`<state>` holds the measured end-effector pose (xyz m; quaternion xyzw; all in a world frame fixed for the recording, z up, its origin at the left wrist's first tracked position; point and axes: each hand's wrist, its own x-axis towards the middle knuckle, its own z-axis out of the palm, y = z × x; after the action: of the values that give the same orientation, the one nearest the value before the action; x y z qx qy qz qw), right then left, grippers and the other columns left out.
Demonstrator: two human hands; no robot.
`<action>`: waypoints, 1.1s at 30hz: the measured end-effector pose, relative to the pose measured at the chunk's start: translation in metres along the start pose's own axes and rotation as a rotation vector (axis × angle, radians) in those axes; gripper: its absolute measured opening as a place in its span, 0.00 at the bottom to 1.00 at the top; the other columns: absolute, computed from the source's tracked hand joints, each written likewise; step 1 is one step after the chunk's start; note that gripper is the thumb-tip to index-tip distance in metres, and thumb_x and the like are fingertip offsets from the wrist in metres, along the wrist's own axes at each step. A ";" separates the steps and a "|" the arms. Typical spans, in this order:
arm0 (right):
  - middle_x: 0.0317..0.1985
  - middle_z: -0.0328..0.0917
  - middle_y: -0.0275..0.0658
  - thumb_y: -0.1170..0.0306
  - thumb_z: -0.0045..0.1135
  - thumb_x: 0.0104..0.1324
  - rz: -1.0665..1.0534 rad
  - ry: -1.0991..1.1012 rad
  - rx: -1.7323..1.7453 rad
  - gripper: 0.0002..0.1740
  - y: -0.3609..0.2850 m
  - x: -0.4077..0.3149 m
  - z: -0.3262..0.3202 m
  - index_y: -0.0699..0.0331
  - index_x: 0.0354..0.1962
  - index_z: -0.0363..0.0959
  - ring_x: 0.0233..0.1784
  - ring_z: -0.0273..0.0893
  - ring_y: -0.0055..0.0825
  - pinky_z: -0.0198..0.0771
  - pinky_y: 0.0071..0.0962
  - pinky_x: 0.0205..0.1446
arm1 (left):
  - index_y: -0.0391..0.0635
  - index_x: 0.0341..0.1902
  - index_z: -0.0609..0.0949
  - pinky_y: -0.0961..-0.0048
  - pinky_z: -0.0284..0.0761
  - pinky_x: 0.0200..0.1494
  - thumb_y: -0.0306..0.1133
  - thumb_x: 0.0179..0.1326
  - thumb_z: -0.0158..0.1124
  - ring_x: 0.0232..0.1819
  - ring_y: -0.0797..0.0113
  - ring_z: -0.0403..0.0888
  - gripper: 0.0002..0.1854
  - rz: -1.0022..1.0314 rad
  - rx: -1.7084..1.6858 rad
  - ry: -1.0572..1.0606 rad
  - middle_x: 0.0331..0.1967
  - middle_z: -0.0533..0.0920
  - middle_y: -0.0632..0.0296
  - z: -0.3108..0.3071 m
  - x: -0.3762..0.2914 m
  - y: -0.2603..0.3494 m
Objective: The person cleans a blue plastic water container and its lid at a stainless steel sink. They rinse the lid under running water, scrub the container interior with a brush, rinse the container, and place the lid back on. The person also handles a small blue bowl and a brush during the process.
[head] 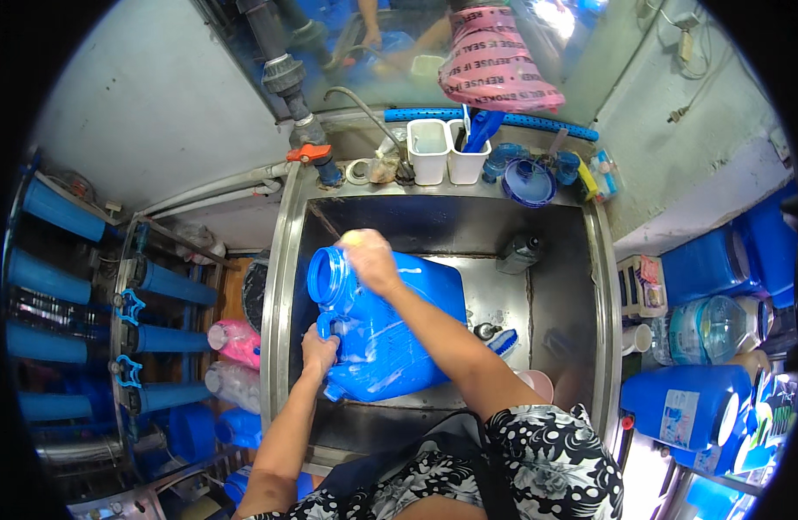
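Observation:
A large blue plastic water jug (399,325) lies on its side in a stainless steel sink (568,325), its uncapped round mouth (324,274) facing left. White suds streak its surface. My left hand (319,351) grips the jug's handle near the mouth. By the jug's neck, my right hand (369,260) is blurred and holds a yellow sponge (353,238), only partly visible. The jug's small spigot (334,392) points toward the lower left.
Inside the sink are a dark bottle (519,253), a blue scrub brush (503,342) and a pink bowl (539,383). White containers (429,153) and a blue cap (529,183) line the back ledge. An orange-handled valve (309,153) stands back left. Blue jugs (685,406) flank the right.

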<state>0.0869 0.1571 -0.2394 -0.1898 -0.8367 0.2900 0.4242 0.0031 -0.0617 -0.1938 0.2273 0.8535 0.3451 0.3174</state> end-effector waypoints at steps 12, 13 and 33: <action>0.58 0.65 0.54 0.68 0.51 0.63 1.143 -0.009 0.019 0.30 -0.111 -0.264 -0.024 0.65 0.63 0.60 0.62 0.59 0.54 0.52 0.47 0.68 | 0.42 0.39 0.77 0.54 0.75 0.44 0.32 0.49 0.63 0.37 0.47 0.82 0.13 0.068 0.290 0.052 0.31 0.82 0.48 0.003 0.025 0.002; 0.59 0.64 0.53 0.70 0.51 0.63 0.822 -0.141 -0.099 0.28 -0.140 -0.238 -0.012 0.63 0.61 0.62 0.64 0.58 0.54 0.50 0.46 0.69 | 0.41 0.41 0.76 0.53 0.75 0.45 0.32 0.50 0.63 0.39 0.46 0.82 0.15 0.062 0.344 0.062 0.33 0.82 0.46 0.004 0.022 0.005; 0.52 0.69 0.51 0.70 0.48 0.65 0.107 -0.083 -0.155 0.18 -0.161 -0.199 -0.018 0.67 0.52 0.70 0.59 0.63 0.50 0.53 0.56 0.64 | 0.49 0.62 0.60 0.47 0.74 0.45 0.34 0.64 0.55 0.42 0.36 0.79 0.24 0.226 0.637 0.107 0.43 0.77 0.36 0.021 -0.022 0.029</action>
<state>0.2028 -0.0715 -0.2463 -0.2542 -0.8621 0.2540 0.3572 0.0381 -0.0466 -0.1756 0.3896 0.9034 0.1056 0.1449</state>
